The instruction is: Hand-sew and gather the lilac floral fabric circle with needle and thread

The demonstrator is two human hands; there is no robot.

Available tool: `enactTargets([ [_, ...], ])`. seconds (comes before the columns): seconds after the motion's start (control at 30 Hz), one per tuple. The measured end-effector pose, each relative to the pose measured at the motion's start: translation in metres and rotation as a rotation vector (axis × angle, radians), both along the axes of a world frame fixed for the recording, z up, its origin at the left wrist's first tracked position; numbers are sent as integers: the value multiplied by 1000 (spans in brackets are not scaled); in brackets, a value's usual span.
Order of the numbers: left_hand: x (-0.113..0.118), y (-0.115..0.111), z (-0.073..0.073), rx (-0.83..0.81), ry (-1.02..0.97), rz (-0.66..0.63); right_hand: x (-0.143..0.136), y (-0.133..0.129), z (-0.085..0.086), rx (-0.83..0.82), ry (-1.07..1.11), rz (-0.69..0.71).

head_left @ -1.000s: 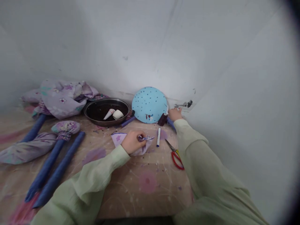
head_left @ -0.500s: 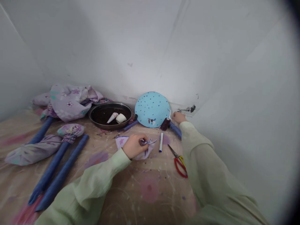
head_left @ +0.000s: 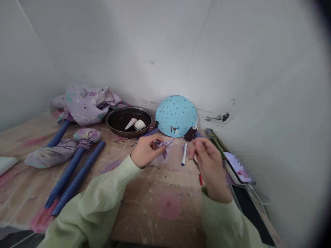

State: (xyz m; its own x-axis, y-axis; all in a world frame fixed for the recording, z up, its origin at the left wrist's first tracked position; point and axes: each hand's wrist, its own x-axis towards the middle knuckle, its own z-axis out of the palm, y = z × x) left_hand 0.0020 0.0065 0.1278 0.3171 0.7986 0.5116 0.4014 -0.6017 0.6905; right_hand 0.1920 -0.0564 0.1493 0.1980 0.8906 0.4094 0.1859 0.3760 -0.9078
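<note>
My left hand [head_left: 148, 151] is closed in a pinch on a piece of lilac fabric [head_left: 163, 155] with a dark blue edge, just above the table. My right hand [head_left: 208, 162] is raised to the right of it, fingertips drawn together; whatever may be in them is too small to make out. Between the two hands lies a white marker [head_left: 184, 154] with a blue cap end. Partly covered by my right hand are the scissors, of which a red handle piece [head_left: 201, 179] shows. A dark thread spool [head_left: 190, 133] stands behind the marker.
A dark pan [head_left: 129, 132] holds a white cone and a white roll. Beside it a light blue dotted disc [head_left: 176, 115] leans on the wall. Blue fabric-covered sticks [head_left: 82, 175] and bundled floral cloth [head_left: 86, 106] lie left. A lit screen [head_left: 236, 165] and dark device [head_left: 252, 210] lie right.
My right hand has come back from near the wall toward me, uncovering the screen and green items on the right. The left hand keeps its pinch on the fabric. The view has shifted slightly.
</note>
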Motion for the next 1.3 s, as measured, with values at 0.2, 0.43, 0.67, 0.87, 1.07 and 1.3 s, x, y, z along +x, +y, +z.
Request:
enactTargets([
  [0.2,-3,-8,8,-4,-65,-22,-38,-15,-13,-57,-33,43],
  [0.43,-1,-16,13,-62,-78,-36,-35,-20,-18,-137,-105,62],
  [0.67,3,-20,15,-80,-74,-34,-33,-22,-24,-48,-313,-134],
  [0.87,4,-21,15,-75,-70,-31,-33,-22,-23,-19,-377,-161],
  [1.07,5,-22,15,-79,-69,-42,-33,-22,-24,-38,-402,-155],
  [1.3,5,-23,15,-82,-65,-33,-34,-22,-21,-37,-398,-141],
])
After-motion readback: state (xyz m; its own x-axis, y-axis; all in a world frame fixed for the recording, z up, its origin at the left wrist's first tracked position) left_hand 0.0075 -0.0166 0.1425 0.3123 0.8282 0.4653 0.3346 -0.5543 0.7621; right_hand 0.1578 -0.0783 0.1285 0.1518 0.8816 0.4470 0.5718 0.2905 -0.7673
